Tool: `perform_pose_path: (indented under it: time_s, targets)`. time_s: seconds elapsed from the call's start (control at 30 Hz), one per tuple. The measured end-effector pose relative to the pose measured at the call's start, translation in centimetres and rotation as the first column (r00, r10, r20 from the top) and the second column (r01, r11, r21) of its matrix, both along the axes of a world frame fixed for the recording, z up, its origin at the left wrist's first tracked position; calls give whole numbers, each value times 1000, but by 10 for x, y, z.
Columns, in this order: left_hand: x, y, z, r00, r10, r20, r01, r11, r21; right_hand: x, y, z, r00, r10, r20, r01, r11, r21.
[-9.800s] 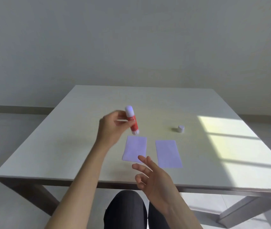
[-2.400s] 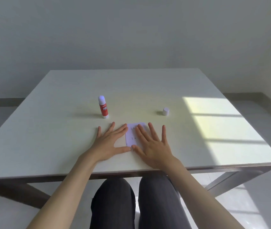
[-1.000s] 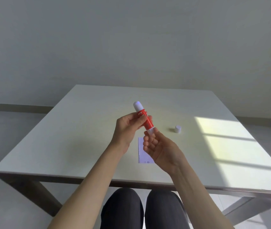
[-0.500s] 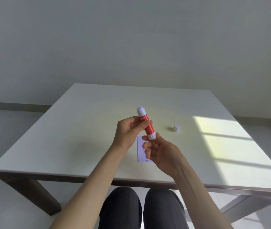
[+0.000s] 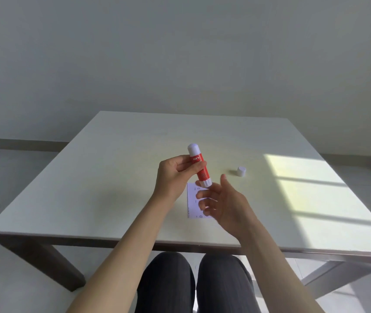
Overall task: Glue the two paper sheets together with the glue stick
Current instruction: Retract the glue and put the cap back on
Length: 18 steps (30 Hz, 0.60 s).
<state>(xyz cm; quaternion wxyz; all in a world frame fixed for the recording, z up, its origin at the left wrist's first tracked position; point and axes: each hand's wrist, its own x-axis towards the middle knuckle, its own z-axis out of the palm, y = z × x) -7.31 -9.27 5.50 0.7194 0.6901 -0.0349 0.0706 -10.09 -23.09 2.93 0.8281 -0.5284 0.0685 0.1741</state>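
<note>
Change since half a second ago: right hand (image 5: 224, 205) has drawn off the stick's lower end and now hangs open just beside it, fingers loosely spread, holding nothing. Glue stick (image 5: 198, 166) otherwise as before.

Glue stick: red barrel, white at both ends, held tilted above the surface (image 5: 112, 177), pinched mid-barrel in the left hand (image 5: 175, 175). Upper end shows a rounded pale tip; whether that is bare glue or a cover cannot be told.

Paper (image 5: 193, 203): lying flat on the near middle of the surface, under the hands, partly hidden by the right hand. It reads as one stack; a second sheet cannot be told apart.

Cap (image 5: 241, 171): small, white, standing to the right, well apart from the paper, near the sunlit patch.

Risks, as judged: glue left exposed would dry if the cap stays off; the light pinch could let the stick slip onto the paper and smear it; the sheets may shift or lift if the bond is fresh.

Writing: white letters on the barrel, possibly "DIY", uncertain. Small marks on the paper, illegible.
</note>
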Motion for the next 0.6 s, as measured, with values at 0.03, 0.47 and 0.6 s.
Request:
perform_pose_path:
  time_s: [0.03, 0.47, 0.6]
  targets:
    - [0, 1, 0, 1000, -9, -3, 9, 1000, -2, 0, -3, 2, 995, 83, -57, -75, 989, 127]
    - [-1, -14, 3, 978, 207, -37, -206, 978, 30, -10, 20, -14, 572, 11, 820, 744, 414, -525]
    - [-2, -8, 3, 980, 198, -26, -196, 979, 49, -5, 12, 3, 988, -87, 130, 98, 992, -77]
